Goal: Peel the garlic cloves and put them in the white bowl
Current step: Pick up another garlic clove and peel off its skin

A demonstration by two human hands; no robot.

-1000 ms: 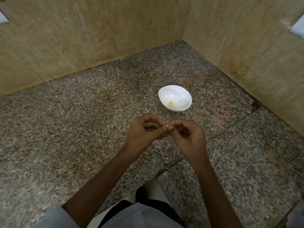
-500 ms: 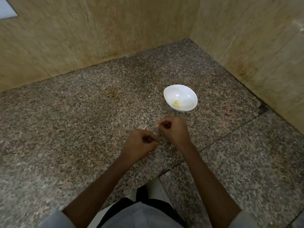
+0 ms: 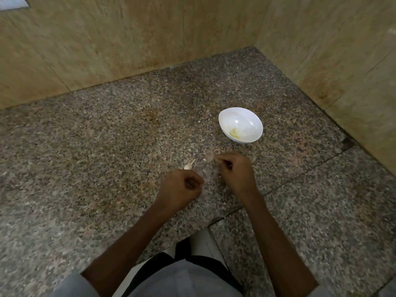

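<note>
Left hand (image 3: 182, 187) and right hand (image 3: 235, 174) are curled; I cannot tell if either holds anything. Garlic clove (image 3: 188, 166) lies just beyond my left, white bowl (image 3: 246, 118) beyond my right.

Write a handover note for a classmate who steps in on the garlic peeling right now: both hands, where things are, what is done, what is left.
Left hand: fingers curled, low over the speckled granite counter; cannot tell if it holds anything.
Right hand: fingers curled too, contents hidden.
Small white garlic clove: on the counter just beyond the left hand, outside the bowl, apparently unpeeled.
Round white bowl: beyond the right hand, with pale yellow bits at its bottom.
Done: some garlic seems to be in the bowl.
Left: peel the clove on the counter and put it in.
</note>
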